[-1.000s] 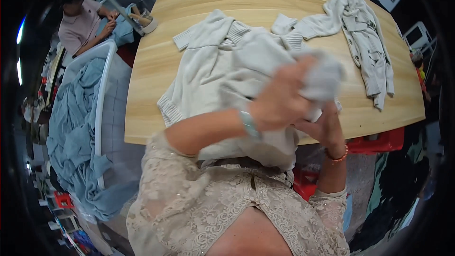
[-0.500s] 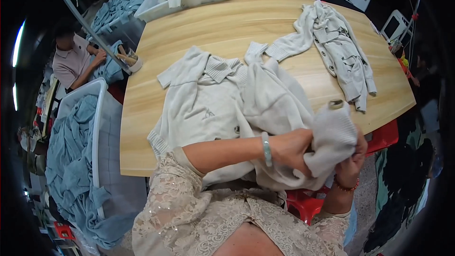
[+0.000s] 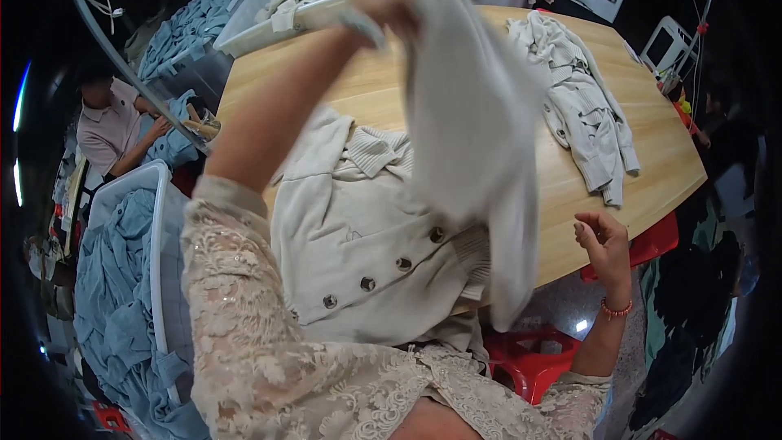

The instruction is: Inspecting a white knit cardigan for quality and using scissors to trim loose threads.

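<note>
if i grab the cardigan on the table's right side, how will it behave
The cardigan should be floppy, since it lies in loose folds. Its ends would probably droop, much as the pale cloth hangs from the left hand. Rolling seems unlikely, given how flat it lies.

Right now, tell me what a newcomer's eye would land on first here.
The blurred pale knit cloth near the centre, held up by the left hand, stands out first. Next come the dark buttons on the cardigan below and left of it, then the blue garments heaped in the white-rimmed bin at the left.
</note>
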Demonstrator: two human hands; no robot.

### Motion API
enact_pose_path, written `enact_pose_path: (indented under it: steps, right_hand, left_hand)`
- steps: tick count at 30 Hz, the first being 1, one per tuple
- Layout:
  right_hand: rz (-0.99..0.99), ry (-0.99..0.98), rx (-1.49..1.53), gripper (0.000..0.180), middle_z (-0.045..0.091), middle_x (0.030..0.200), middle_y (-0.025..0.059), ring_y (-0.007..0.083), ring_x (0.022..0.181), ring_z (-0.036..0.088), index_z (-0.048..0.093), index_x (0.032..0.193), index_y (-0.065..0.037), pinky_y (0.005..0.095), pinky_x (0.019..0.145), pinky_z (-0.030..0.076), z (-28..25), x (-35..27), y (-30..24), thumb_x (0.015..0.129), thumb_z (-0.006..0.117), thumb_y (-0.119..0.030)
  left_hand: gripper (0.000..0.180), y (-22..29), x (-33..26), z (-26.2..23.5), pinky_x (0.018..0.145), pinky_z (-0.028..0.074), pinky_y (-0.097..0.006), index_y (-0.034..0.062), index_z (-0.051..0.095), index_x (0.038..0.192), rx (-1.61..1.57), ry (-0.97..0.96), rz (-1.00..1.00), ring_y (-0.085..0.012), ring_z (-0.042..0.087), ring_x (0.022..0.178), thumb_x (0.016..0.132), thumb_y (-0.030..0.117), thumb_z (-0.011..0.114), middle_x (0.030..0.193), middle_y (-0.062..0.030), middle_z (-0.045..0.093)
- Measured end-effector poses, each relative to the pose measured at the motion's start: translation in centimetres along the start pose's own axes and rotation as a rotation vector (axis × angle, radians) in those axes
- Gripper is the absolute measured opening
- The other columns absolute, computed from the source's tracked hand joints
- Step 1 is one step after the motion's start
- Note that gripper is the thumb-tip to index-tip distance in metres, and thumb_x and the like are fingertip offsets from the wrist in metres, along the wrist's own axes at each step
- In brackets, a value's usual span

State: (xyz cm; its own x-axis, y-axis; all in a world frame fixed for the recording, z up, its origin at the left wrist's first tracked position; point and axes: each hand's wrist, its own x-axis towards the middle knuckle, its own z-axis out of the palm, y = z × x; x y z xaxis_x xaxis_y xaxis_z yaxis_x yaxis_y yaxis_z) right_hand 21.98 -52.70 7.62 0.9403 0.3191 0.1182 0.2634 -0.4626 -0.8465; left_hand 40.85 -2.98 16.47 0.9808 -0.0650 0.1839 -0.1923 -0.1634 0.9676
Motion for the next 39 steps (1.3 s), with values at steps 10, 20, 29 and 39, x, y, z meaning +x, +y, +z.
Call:
enact_pose_path:
  steps: [10, 20, 29, 39]
  right_hand:
    - [-0.020, -0.068, -0.031, 0.016, 0.069, 0.082, 0.0053, 0.0070, 0.071, 0.061, 0.067, 0.103, 0.001, 0.0221, 0.063, 0.048, 5.2, 1.8, 3.0, 0.090, 0.067, -0.008]
    - [-0.393, -0.350, -0.156, 0.039, 0.063, 0.113, 0.0112, 0.0280, 0.108, 0.058, 0.064, 0.114, -0.007, 0.0364, 0.092, 0.047, 15.9, 2.8, -0.4, 0.076, 0.074, -0.006]
    - [-0.640, -0.189, -0.605, 0.036, 0.063, 0.103, 0.0030, 0.0239, 0.097, 0.056, 0.066, 0.110, -0.014, 0.0373, 0.085, 0.040, 18.3, 3.8, 1.8, 0.076, 0.064, -0.002]
    - [-0.517, -0.122, -0.609, 0.017, 0.058, 0.085, 0.0070, 0.0289, 0.090, 0.053, 0.061, 0.086, -0.009, 0.0402, 0.081, 0.041, 15.0, 1.5, 1.9, 0.071, 0.067, -0.013]
  left_hand:
    - [0.052, 1.7, -13.9, -10.2, 0.099, 0.045, -0.040, 0.0037, 0.052, 0.135, 0.006, -0.018, 0.222, -0.0168, 0.051, 0.125, 0.096, 0.038, 0.057, 0.134, -0.0072, 0.056]
    - [0.052, -7.7, -44.7, 5.8, 0.090, 0.048, -0.038, 0.0057, 0.064, 0.117, 0.775, 0.022, -0.130, -0.0309, 0.058, 0.105, 0.071, 0.019, 0.084, 0.118, -0.0128, 0.061]
    - [0.062, -11.0, -48.4, 7.1, 0.111, 0.029, -0.056, 0.0068, 0.052, 0.132, 1.030, -0.026, -0.139, -0.0402, 0.034, 0.138, 0.073, 0.014, 0.070, 0.147, -0.0217, 0.039]
    - [0.058, -9.4, -46.0, 5.0, 0.095, 0.041, -0.046, 0.0064, 0.055, 0.129, 1.126, -0.172, 0.097, -0.0339, 0.054, 0.111, 0.072, 0.002, 0.059, 0.116, -0.0163, 0.055]
